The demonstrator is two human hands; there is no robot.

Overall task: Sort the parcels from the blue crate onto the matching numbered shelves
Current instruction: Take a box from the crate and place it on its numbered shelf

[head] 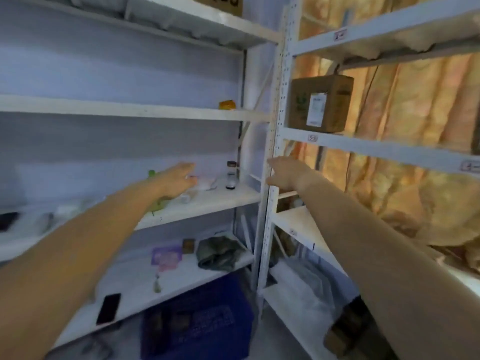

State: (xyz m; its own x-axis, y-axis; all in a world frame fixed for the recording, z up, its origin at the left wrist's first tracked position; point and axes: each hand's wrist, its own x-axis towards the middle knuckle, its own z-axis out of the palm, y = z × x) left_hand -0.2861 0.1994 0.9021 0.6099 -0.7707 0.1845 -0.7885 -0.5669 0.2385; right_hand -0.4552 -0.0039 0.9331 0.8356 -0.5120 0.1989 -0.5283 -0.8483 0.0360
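Observation:
The blue crate (197, 320) stands on the floor under the lowest left shelf, with brown parcels (179, 320) inside. My left hand (179, 178) reaches over the middle left shelf (207, 201), fingers stretched out, fingertips at the edge of a pale white parcel (207, 183). Whether it touches the parcel is blurred. My right hand (285, 174) is held out at the white upright post (271, 203) between the two racks, fingers extended, holding nothing. Small number labels (313, 137) are on the right rack's shelf edges, too blurred to read.
A cardboard box (322, 103) sits on the right rack. The left rack holds an orange packet (227, 104), a dark-capped bottle (231, 175), a green packet (158, 203), an olive bag (220, 253), a purple packet (166, 255) and a black phone (109, 309).

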